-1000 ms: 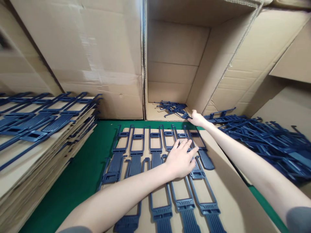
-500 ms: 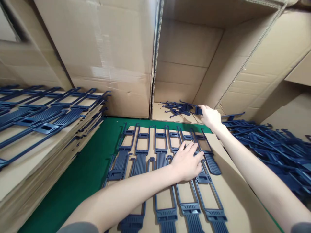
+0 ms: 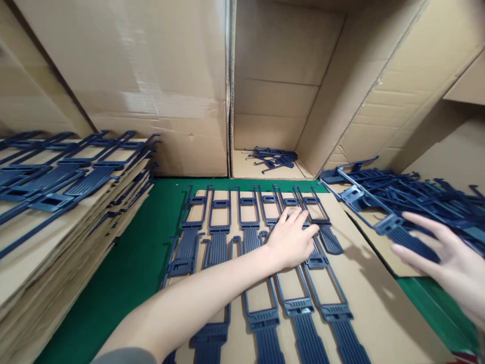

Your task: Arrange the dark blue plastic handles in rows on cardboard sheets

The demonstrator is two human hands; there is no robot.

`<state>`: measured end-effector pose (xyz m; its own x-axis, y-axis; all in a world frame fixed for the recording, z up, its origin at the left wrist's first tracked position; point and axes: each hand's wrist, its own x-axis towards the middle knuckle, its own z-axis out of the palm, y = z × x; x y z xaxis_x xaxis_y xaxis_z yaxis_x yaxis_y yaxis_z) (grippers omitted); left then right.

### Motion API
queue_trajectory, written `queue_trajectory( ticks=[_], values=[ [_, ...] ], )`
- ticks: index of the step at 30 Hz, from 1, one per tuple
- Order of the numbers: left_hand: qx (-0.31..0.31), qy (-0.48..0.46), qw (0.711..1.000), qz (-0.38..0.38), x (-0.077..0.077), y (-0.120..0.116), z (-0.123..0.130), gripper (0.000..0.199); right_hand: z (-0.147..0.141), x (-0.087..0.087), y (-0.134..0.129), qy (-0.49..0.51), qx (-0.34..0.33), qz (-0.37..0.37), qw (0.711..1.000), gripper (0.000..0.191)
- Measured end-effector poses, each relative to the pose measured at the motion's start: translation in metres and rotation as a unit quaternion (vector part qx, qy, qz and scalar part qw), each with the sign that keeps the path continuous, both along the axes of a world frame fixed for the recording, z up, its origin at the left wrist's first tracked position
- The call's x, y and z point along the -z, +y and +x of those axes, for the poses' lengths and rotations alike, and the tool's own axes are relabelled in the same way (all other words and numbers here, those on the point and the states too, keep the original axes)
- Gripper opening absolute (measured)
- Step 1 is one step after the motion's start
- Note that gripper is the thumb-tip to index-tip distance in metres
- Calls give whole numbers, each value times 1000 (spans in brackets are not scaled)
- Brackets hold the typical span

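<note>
My left hand [image 3: 291,241] lies palm down, fingers spread, over the dark blue plastic frames in the middle of a cardboard sheet [image 3: 382,303]. These frames, such as this one [image 3: 261,316], have a hooked open loop and a ribbed flat end, and they lie in two rows. At the right, my right hand [image 3: 443,258] has its thumb and fingers around the ribbed end of another blue plastic frame [image 3: 379,215]. That frame slants up and left, its loop reaching over the edge of a loose heap of like frames [image 3: 428,197].
An open cardboard box [image 3: 276,114] stands at the back, with a few blue frames [image 3: 275,157] on its floor. To the left is a stack of cardboard sheets [image 3: 87,237] layered with frames. Green surface [image 3: 113,283] shows between stack and sheet.
My right hand has moved from the box's front edge to the right and nearer, and now has a blue frame in its fingers. My left hand stays on the sheet. The view has shifted slightly.
</note>
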<state>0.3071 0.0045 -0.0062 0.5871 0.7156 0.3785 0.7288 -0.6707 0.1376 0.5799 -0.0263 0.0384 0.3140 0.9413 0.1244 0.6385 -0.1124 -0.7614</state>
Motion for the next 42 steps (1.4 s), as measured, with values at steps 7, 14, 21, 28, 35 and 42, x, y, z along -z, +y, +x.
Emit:
queue_trajectory(
  ticks=[7,14,21,28,35,42],
  values=[
    [21,9,1000,-15,-2,5,-1,32,8,40,-79,98,56,-48,992,68],
    [31,17,999,-22,-6,7,-1,34,-1,46,-106,-5,38,-61,997,61],
    [46,21,999,-17,-11,8,-1,33,-24,41,-113,-38,5,-37,999,55],
    [66,17,998,-6,-14,8,-2,27,-35,42,-115,-77,-40,-11,996,61],
    [70,-4,997,-20,-12,9,-2,27,-35,45,-114,-91,-96,-47,990,64],
    [83,5,996,-44,-10,11,-1,28,-42,38,-119,-25,-135,-66,988,63]
  ],
)
